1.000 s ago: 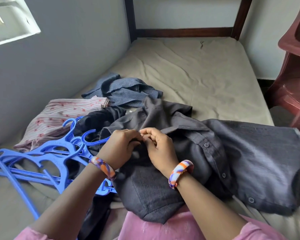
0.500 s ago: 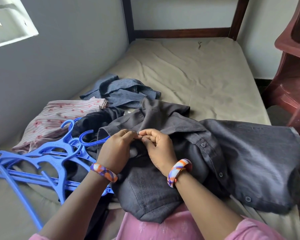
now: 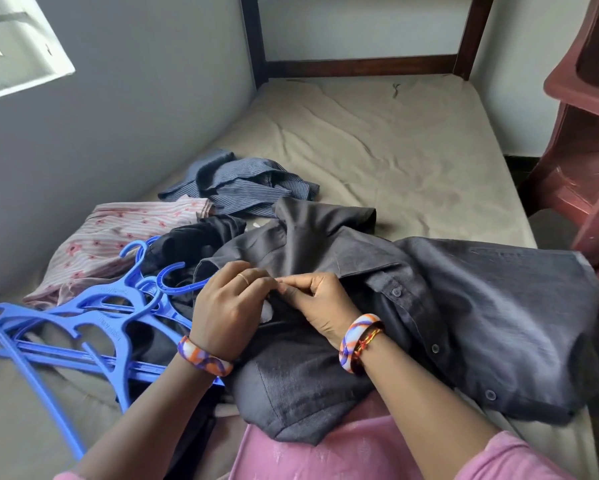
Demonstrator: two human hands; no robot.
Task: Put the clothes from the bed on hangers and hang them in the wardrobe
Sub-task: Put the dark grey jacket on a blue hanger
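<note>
Pinching grey shirt (fingertips meeting): both hands.

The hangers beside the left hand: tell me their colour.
The hangers are bright blue plastic, seen clearly in the head view.

Far half of mattress open, free reach. Left blocked: blue hangers tangled beside pink striped garment, wall tight behind. Right edge crowded by red plastic furniture; grey shirt covers near side

Grey shirt crumpled on bed, unbuttoned.
</note>
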